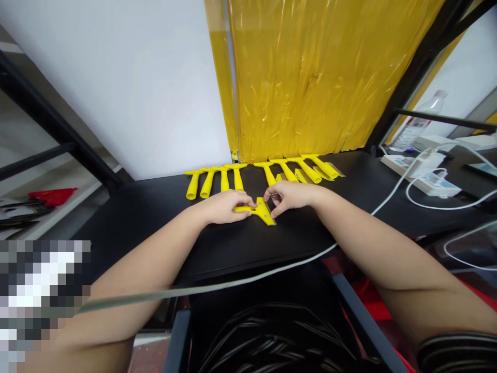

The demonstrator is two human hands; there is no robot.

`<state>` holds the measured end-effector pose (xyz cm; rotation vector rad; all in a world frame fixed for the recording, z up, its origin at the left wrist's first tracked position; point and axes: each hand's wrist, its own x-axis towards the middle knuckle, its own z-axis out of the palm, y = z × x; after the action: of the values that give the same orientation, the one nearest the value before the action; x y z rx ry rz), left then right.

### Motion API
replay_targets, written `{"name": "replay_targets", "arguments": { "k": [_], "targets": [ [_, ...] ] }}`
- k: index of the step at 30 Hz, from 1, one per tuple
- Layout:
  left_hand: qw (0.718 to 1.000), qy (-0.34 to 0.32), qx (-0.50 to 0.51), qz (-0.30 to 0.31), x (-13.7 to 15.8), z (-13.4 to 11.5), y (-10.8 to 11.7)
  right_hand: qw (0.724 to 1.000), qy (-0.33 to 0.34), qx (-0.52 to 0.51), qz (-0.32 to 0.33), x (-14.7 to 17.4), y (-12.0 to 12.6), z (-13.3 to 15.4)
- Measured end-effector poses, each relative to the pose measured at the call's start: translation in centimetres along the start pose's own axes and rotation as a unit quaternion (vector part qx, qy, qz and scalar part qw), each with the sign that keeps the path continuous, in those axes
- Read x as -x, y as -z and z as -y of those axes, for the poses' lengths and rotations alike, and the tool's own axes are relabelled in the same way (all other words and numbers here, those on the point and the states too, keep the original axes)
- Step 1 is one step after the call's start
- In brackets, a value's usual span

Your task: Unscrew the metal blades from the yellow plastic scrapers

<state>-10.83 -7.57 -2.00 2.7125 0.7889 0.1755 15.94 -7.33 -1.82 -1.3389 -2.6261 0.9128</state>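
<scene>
Scraper (265,211) between both hands (227,206) (291,197)

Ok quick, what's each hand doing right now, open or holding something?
Left hand: holding the yellow scraper by its handle.
Right hand: half-curled at its blade; whether gripping, can't tell.

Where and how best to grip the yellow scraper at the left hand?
Probably by the handle, from the left: the scraper's slim handle points left, into the left hand, while its head widens rightward to a thin metal edge, best avoided.
</scene>
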Motion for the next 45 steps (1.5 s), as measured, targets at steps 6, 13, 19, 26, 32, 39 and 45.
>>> {"name": "replay_targets", "arguments": {
  "k": [6,13,19,26,32,39,45],
  "targets": [
    [1.000,-0.010,0.013,-0.006,0.1,0.3,0.1,1.000,-0.016,0.012,-0.004,0.1,-0.1,0.3],
    [1.000,0.001,0.019,-0.009,0.1,0.3,0.2,0.999,-0.014,0.038,-0.006,0.2,-0.2,0.7],
    [1.000,0.019,0.020,-0.005,0.2,0.5,0.3,0.998,-0.016,0.060,-0.009,0.3,-0.2,0.9],
    [1.000,0.022,0.010,0.012,0.2,0.5,0.5,0.997,-0.008,0.071,-0.008,0.5,-0.2,1.1],
    [1.000,0.013,-0.016,0.011,0.2,0.3,0.6,0.998,-0.005,0.070,-0.004,0.4,-0.2,1.3],
    [1.000,0.018,0.002,-0.009,0.9,0.5,1.0,0.999,0.002,0.040,-0.009,0.7,0.0,0.8],
    [0.999,0.000,-0.018,-0.039,1.2,0.1,1.3,0.982,-0.009,-0.119,-0.144,0.1,-0.1,-0.2]
  ]
}}
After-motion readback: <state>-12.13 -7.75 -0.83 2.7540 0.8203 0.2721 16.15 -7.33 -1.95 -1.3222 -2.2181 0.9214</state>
